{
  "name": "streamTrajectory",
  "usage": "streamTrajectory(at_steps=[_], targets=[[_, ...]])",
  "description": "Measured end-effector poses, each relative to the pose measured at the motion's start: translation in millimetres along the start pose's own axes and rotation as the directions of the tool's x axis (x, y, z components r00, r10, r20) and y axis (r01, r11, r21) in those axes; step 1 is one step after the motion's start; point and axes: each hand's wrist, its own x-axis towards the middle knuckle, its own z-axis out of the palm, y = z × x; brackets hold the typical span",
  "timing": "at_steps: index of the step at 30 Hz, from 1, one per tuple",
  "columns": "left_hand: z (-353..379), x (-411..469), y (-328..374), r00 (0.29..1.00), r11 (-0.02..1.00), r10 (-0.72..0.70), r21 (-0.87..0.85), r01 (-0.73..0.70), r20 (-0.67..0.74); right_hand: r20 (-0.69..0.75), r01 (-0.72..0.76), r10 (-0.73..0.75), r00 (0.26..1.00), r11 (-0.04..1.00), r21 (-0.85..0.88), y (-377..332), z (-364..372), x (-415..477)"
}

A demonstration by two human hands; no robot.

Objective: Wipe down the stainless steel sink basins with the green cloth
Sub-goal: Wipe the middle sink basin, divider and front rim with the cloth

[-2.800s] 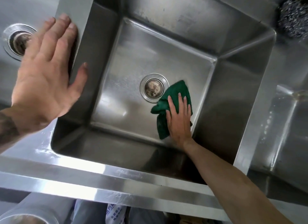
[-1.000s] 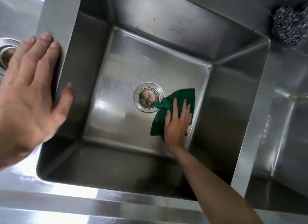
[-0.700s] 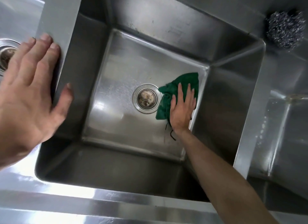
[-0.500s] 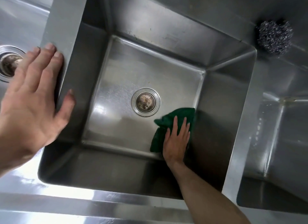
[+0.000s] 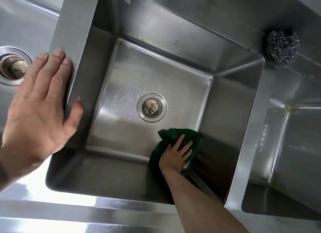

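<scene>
At the lower right corner of the middle basin (image 5: 156,59) floor, the green cloth (image 5: 180,134) lies bunched, touching the right wall and near the front wall. The right hand (image 5: 175,156) presses it flat, with fingers straight and a little spread; it does not grip the cloth. The cloth shows mostly ahead of the fingertips, toward the upper side of the frame, and its long axis runs from lower left to upper right. The drain (image 5: 152,107) is up and to the left of the cloth, apart from it, so the bare floor probably waits in that direction. The left hand (image 5: 38,107) is wide open on the divider (image 5: 74,24) at the left of the frame, well apart from the cloth, so the right hand is the nearer one. No brand or writing can be read anywhere.
</scene>
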Motion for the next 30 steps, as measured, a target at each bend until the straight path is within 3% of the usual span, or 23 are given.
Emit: streamTrajectory(at_steps=[4,7,14,17,19,22,25,27,30], targets=[[-3,0,3,1.0,1.0,0.006,0.017,-0.006,-0.005,0.104,-0.136,0.138,0.985,0.99,-0.027,-24,-8,-10],[-4,1,3,1.0,0.999,-0.006,0.032,0.005,0.014,0.156,-0.135,0.144,0.977,0.989,-0.062,-27,-15,-15],[-4,-2,-1,1.0,1.0,-0.023,0.018,0.022,0.02,0.325,0.173,-0.163,0.932,0.985,-0.003,-9,-45,-23],[-6,-1,-1,0.999,0.999,-0.031,0.022,0.03,0.038,0.35,0.208,-0.238,0.906,0.971,0.12,6,-67,-3],[-5,-1,-2,0.999,0.999,-0.031,0.021,0.03,0.037,0.236,0.17,-0.245,0.94,0.939,0.299,8,-81,3],[-4,-1,-2,0.999,0.999,-0.038,0.016,0.037,0.027,-0.047,0.217,-0.225,0.973,0.835,0.505,0,-97,17],[-3,-1,-3,0.999,0.999,-0.022,0.028,0.021,0.026,-0.272,0.303,-0.173,0.947,0.763,0.571,-22,-114,40],[-2,-1,-3,0.999,0.999,-0.022,0.036,0.021,0.024,-0.376,0.337,-0.11,0.92,0.714,0.614,-43,-122,61],[-2,-1,-1,1.0,0.998,-0.02,0.063,0.019,0.01,-0.49,0.443,-0.136,0.861,0.676,0.59,-77,-117,92]])
